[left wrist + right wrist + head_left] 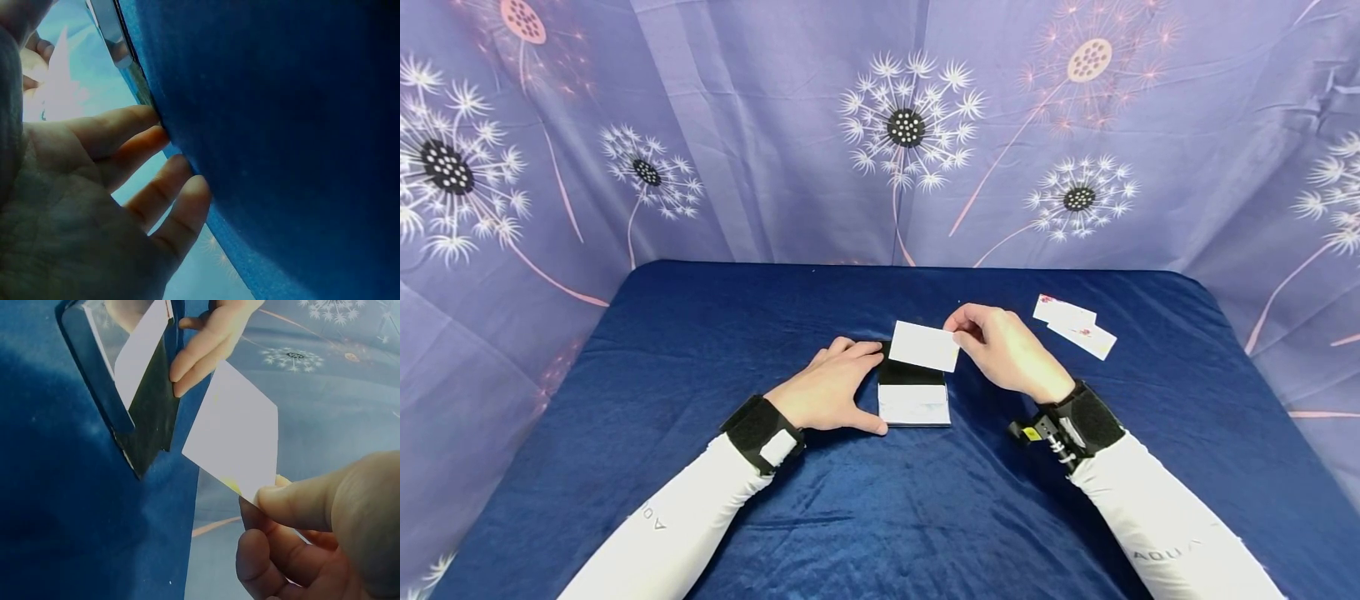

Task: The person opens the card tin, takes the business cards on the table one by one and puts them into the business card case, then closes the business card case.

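Observation:
A black business card case (pixel 913 375) lies unfolded on the blue cloth, its lower half shiny silver and its upper flap dark. White cards (pixel 142 353) show inside it in the right wrist view. My left hand (pixel 831 383) rests along the case's left side, thumb at the lower corner and fingertips at the flap. In the left wrist view those fingers (pixel 178 200) are spread and slightly bent. With thumb and fingers, my right hand (pixel 1003 350) pinches a white card (pixel 922 346) by its right end. The card overlaps the dark flap in the head view.
Two white cards with small red prints (pixel 1082 337) lie overlapping on the cloth at the back right. The blue cloth (pixel 737 317) covers the table. Behind it hangs a purple curtain (pixel 775 167) patterned with dandelions.

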Available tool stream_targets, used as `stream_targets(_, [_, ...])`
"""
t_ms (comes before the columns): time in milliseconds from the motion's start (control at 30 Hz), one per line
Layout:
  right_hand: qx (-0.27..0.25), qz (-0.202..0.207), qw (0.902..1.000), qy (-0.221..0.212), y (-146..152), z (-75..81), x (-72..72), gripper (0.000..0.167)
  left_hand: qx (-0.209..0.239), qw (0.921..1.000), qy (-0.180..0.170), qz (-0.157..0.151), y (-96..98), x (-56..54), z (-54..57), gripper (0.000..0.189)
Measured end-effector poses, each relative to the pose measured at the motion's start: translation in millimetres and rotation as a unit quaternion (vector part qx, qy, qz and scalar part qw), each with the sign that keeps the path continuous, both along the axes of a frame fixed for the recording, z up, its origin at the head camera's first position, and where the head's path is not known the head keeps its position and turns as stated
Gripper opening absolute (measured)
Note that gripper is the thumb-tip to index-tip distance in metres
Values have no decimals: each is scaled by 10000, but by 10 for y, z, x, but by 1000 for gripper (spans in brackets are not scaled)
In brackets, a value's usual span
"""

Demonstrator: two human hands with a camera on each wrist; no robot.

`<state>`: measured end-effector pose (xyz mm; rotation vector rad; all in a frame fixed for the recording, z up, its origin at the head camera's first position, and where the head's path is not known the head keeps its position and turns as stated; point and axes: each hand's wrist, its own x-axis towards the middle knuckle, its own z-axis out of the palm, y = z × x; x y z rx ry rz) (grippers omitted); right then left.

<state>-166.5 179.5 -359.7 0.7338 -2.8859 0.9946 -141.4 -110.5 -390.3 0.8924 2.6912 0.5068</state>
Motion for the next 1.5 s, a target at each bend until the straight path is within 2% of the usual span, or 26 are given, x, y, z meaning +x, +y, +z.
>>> stream_targets(433, [-115, 313, 9993, -156, -97, -85, 22, 12, 83, 9999, 90, -17, 7, -8, -15, 103])
stream_targets(1500, [216, 807, 9960, -303, -116, -295, 124, 14, -95, 9999, 80, -32, -1, -25, -36, 106])
